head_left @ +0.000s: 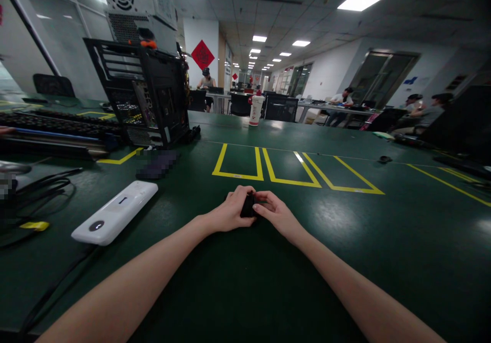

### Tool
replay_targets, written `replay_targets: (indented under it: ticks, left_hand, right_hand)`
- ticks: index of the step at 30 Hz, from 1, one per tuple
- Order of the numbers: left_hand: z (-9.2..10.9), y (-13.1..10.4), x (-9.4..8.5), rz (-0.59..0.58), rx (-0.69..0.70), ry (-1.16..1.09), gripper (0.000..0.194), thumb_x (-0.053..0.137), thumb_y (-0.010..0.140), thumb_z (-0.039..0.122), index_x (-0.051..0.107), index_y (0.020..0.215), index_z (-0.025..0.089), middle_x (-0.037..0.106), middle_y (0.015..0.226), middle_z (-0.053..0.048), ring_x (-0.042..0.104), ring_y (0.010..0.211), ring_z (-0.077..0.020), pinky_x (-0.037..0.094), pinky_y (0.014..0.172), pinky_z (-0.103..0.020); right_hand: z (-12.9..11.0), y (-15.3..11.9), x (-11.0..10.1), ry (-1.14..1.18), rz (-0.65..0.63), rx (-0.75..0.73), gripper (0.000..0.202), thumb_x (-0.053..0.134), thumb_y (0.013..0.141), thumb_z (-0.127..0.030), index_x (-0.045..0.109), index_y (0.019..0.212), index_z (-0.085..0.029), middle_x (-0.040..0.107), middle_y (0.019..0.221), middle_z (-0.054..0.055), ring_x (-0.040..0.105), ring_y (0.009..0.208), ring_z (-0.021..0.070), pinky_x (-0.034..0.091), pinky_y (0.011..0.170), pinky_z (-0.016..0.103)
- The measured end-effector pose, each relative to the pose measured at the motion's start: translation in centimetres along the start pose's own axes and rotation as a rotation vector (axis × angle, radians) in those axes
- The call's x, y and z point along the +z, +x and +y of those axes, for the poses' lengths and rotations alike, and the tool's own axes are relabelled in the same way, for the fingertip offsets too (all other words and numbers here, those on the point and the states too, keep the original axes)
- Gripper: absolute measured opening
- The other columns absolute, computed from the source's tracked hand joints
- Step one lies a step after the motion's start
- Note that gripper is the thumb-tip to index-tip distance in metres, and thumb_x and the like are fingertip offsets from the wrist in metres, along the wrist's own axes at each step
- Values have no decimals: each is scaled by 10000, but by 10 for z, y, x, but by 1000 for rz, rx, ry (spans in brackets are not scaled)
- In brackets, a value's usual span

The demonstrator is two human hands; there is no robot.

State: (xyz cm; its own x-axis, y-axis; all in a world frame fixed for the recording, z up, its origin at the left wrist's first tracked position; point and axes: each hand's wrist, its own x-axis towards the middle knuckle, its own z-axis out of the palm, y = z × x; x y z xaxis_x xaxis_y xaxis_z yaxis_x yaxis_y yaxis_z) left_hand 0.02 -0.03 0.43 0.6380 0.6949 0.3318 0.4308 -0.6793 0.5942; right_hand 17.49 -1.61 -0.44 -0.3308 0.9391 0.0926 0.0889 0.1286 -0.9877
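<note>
A small black object (247, 206) is between my two hands, just above or on the green table; its kind is hard to make out. My left hand (232, 211) wraps around it from the left, fingers over the top and thumb below. From the right, the fingertips and thumb of my right hand (275, 211) pinch at its side. Much of the object is hidden behind the fingers. Beyond the hands, yellow tape (240, 176) marks several outlines on the green tabletop (245, 287).
To the left lies a white elongated device (117, 212) with a black cable. Behind it are a dark phone-like slab (158, 164), an open black computer case (153, 92) and keyboards (61, 128). A white cup (255, 109) stands at the far edge. Several people sit at distant desks.
</note>
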Motion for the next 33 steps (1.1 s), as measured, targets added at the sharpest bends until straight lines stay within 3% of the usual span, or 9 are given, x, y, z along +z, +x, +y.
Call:
replay_targets:
  ticks: [5, 10, 16, 22, 28, 33]
  left_hand:
    - [0, 0, 1, 15, -7, 7, 549, 610, 678, 255, 319, 1143, 220, 439, 1081, -71, 476, 973, -228, 386, 861, -408]
    - [0, -1, 0, 1, 19, 15, 570, 611, 680, 263, 306, 1158, 211, 425, 1089, -74, 462, 981, -224, 377, 878, -405]
    - [-2, 0, 1, 4, 14, 3, 555, 612, 681, 266, 318, 1149, 225, 432, 1082, -65, 464, 980, -223, 383, 865, -398]
    - [0, 0, 0, 5, 18, -2, 554, 608, 678, 257, 315, 1147, 221, 434, 1087, -74, 466, 981, -231, 377, 864, -408]
    - [0, -1, -2, 0, 14, -5, 563, 615, 677, 274, 317, 1153, 230, 426, 1101, -74, 462, 1000, -237, 363, 884, -425]
    - [-1, 0, 0, 2, 25, 11, 546, 606, 686, 272, 319, 1148, 221, 429, 1088, -71, 462, 987, -226, 378, 871, -406]
  right_hand:
    - [1, 0, -3, 54, -82, -41, 238, 599, 722, -232, 488, 932, -224, 534, 983, 5, 546, 937, 151, 424, 868, 346]
    - [0, 0, -1, 45, -26, -71, 172, 577, 741, -265, 501, 887, -215, 541, 911, -3, 543, 905, 139, 423, 845, 326]
    - [0, 1, 0, 14, -19, -23, 261, 576, 735, -265, 493, 979, -225, 529, 1024, 19, 529, 973, 159, 412, 883, 342]
    - [-3, -2, -4, 69, -101, -16, 270, 604, 712, -237, 491, 957, -229, 529, 1021, 11, 532, 989, 171, 427, 873, 356]
    - [-4, -2, -2, 29, -20, -28, 184, 573, 739, -294, 517, 900, -224, 544, 961, 8, 550, 917, 162, 434, 838, 358]
    - [0, 0, 0, -3, 20, -12, 241, 576, 736, -283, 500, 958, -226, 535, 1010, 14, 536, 963, 161, 424, 864, 344]
